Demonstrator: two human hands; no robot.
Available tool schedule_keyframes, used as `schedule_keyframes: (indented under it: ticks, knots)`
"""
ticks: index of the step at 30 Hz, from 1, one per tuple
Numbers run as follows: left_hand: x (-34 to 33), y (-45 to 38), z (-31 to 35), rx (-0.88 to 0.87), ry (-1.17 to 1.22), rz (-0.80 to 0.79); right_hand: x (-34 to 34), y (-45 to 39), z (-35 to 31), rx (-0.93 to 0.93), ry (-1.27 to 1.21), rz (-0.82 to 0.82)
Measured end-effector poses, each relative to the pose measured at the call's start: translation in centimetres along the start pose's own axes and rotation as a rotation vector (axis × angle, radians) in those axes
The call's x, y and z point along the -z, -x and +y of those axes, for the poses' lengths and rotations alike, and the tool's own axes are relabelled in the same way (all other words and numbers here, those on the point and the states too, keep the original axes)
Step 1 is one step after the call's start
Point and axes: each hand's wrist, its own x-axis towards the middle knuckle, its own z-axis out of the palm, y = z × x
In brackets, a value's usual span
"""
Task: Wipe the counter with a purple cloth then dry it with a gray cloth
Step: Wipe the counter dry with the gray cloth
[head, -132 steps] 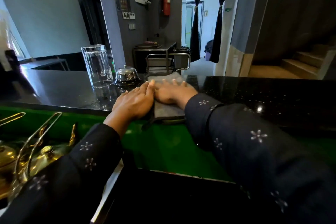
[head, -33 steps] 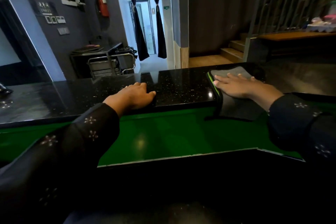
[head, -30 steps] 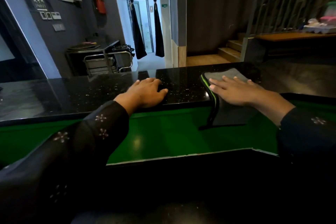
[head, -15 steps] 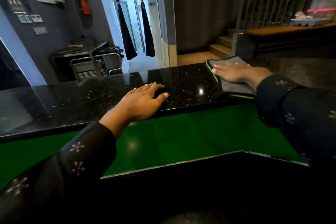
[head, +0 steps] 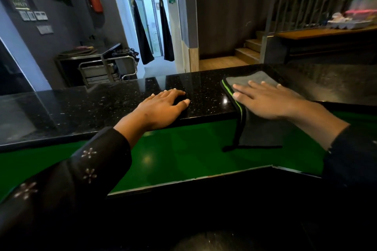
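The black speckled counter runs across the view. A gray cloth with a green-stitched edge lies on it at the right. Its near part hangs over the counter's front edge onto the green lower ledge. My right hand presses flat on the cloth, fingers spread and pointing left. My left hand rests palm down on the bare counter, about a hand's width left of the cloth, holding nothing. No purple cloth is in view.
Beyond the counter stand a metal trolley, a curtained doorway and wooden steps. A wooden shelf with blurred containers sits at the far right. The counter continues to the right.
My right hand has drawn the gray cloth back toward me, so it now hangs over the front edge. The left hand has stayed flat on the counter.
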Motion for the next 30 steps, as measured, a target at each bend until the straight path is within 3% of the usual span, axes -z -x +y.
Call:
schedule_keyframes:
  ticks: [10, 14, 18, 21, 24, 27, 30]
  knots:
    - [0.3, 0.4, 0.6, 0.026, 0.030, 0.034, 1.1, -2.7, -4.8, -0.108, -0.040, -0.043]
    - [0.5, 0.8, 0.4, 0.078, 0.238, 0.113, 0.0, -1.5, -10.6, 0.020, -0.028, -0.055]
    - [1.7, 2.3, -0.6, 0.019, 0.349, 0.176, -0.8, 0.1, -11.3, 0.119, -0.025, -0.028]
    - [4.4, 4.5, -5.6, 0.059, 0.218, 0.155, -0.3, 0.3, -9.8, 0.115, -0.024, -0.050]
    - [7.3, 8.5, -13.5, 0.277, 0.069, 0.120, 0.2, -0.9, -9.7, 0.010, -0.020, -0.072]
    - [8.3, 13.3, -19.6, 0.456, -0.020, 0.079, 0.2, -1.7, -12.0, -0.075, -0.027, -0.070]
    - [7.7, 15.7, -22.4, 0.476, -0.021, 0.071, 0.0, -1.6, -16.4, -0.068, -0.046, -0.052]
